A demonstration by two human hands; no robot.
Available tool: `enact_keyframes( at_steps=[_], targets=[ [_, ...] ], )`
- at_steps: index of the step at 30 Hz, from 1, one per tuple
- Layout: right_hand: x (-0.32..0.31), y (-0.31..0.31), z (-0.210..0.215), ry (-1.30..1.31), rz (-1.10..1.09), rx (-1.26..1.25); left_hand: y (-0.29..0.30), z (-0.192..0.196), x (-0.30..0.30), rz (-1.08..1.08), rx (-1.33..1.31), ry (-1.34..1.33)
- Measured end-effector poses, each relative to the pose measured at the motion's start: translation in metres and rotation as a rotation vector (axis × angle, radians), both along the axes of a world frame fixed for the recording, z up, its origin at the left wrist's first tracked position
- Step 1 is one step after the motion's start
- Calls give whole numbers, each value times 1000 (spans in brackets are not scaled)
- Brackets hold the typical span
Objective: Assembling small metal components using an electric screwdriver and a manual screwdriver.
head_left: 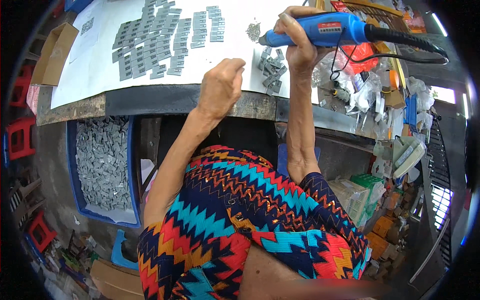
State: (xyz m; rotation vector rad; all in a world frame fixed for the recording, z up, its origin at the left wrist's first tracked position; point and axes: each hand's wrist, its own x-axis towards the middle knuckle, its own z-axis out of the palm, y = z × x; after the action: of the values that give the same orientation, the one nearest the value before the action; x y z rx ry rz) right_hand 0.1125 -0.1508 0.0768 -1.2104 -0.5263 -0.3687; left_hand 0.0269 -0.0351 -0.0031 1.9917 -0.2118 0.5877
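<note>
1. The right hand (299,44) is wrapped tight around a blue electric screwdriver (320,31), its tip pointing left and down toward the tabletop (150,100); a black cable (410,42) runs off to the right from the tool's rear.
2. The left hand (220,87) sits near the front edge of the tabletop with fingers curled in and fingertips drawn together. It looks like a pinch on something small, but I cannot tell what, if anything, it holds.
3. A loose heap of small grey parts (271,70) lies just under and beside the right hand, between the two hands. A little pile of screws (253,31) sits just left of the tool's tip.
4. On the white sheet (95,60) covering the tabletop, many grey parts lie in neat rows (160,37), well left of the hands. Judging by that order, these are likely the finished ones.
5. Below the tabletop on the left, a blue bin (131,165) is nearly full of the same grey parts.
6. As a judgement: a fair batch looks done, the small heap by the hands is in work, and the full bin suggests that far more is left than finished.
7. Clutter of bags and boxes (370,90) crowds the right end.
</note>
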Motion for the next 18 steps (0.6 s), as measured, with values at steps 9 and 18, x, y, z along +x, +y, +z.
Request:
enact_keyframes(
  at_steps=[9,18],
  targets=[
    [31,-3,-25,-164,108,-41,16,4,-10,-41,-101,57],
    [23,-6,-13,-103,90,84,16,11,3,3,-158,155]
  ],
)
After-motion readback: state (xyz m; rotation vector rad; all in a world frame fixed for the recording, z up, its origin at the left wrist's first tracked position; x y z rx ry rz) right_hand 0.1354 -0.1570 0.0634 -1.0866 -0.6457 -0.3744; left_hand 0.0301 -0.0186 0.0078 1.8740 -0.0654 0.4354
